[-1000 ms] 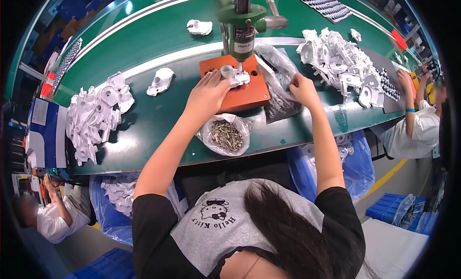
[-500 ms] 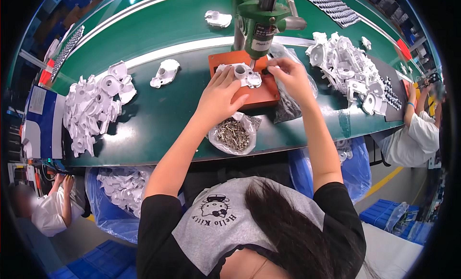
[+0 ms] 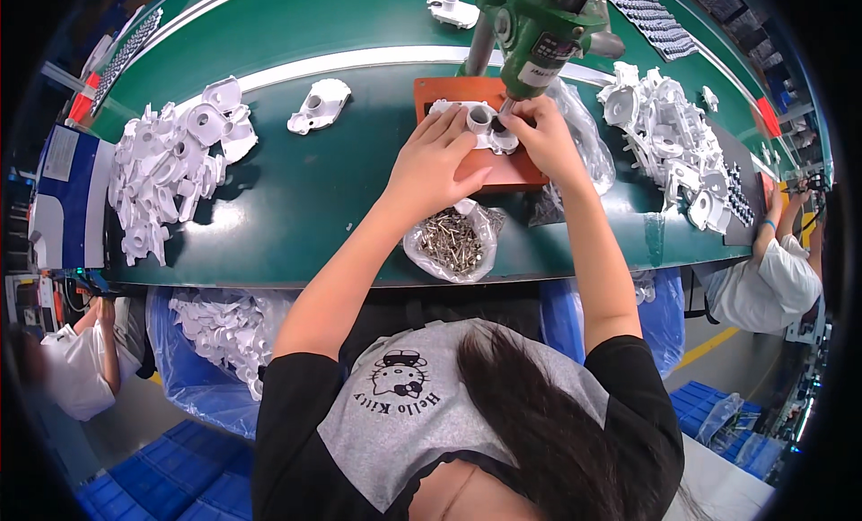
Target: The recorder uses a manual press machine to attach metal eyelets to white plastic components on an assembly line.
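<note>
A white plastic housing [image 3: 493, 140] with a round upright collar lies on an orange block [image 3: 434, 92], below the spindle of a green press [image 3: 539, 38]. My left hand [image 3: 435, 162] rests over the housing's left end, fingers stretched out and thumb apart. At the housing's right side, my right hand [image 3: 546, 137] pinches a small black part [image 3: 499, 123] against it, beside the collar. The fingertips partly hide this part, so its exact kind does not show. In front of the block, a clear plastic bag [image 3: 489, 261] holds many small metal screws or pins.
White housings are heaped at left [image 3: 171, 171] and right [image 3: 669, 140]. Single housings lie left of the block [image 3: 321, 105] and behind [image 3: 453, 10]. A clear bag [image 3: 588, 135] sits right of the block. Lined blue bins [image 3: 211, 386] stand below the table edge. Co-workers [image 3: 763, 288] are at both sides.
The view has shifted, so the table things appear farther right. My right hand has moved in from beside the housing, bringing the black part onto it. My left hand stays on the housing.
</note>
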The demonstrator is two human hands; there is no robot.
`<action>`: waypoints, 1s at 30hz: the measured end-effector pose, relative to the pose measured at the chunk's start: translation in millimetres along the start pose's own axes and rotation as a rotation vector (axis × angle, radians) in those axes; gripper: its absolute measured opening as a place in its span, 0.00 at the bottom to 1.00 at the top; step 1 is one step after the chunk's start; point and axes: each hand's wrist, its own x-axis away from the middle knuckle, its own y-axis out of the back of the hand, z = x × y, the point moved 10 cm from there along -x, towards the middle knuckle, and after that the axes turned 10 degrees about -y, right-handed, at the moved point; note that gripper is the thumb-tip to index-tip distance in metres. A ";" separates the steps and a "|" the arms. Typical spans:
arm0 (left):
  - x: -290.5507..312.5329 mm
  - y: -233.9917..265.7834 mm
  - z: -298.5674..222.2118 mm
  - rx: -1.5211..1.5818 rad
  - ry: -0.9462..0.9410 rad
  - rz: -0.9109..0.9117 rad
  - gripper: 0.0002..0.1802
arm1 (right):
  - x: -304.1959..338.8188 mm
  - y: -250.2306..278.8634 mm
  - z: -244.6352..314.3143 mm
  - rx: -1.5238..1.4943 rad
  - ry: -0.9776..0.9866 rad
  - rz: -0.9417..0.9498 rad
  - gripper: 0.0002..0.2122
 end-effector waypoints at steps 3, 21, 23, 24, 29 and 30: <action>-0.5 0.1 0.8 0.003 -0.004 -0.009 0.22 | -1.1 -1.5 0.4 0.019 -0.028 -0.003 0.09; 1.2 0.7 3.4 0.001 0.034 -0.019 0.26 | 3.5 6.1 17.3 0.327 0.123 -0.207 0.14; 1.9 -0.1 4.3 0.013 0.046 -0.009 0.26 | 22.1 9.7 36.6 0.383 0.189 -0.286 0.13; 2.0 -0.1 4.9 0.018 0.052 -0.009 0.26 | 37.1 10.5 46.9 0.365 0.232 -0.290 0.12; 2.6 -0.2 4.7 0.000 0.058 -0.019 0.26 | 118.7 -21.6 81.6 0.279 0.390 -0.041 0.06; 2.2 -0.1 4.6 -0.009 0.053 -0.023 0.26 | 132.7 -35.2 81.7 0.292 0.398 0.077 0.07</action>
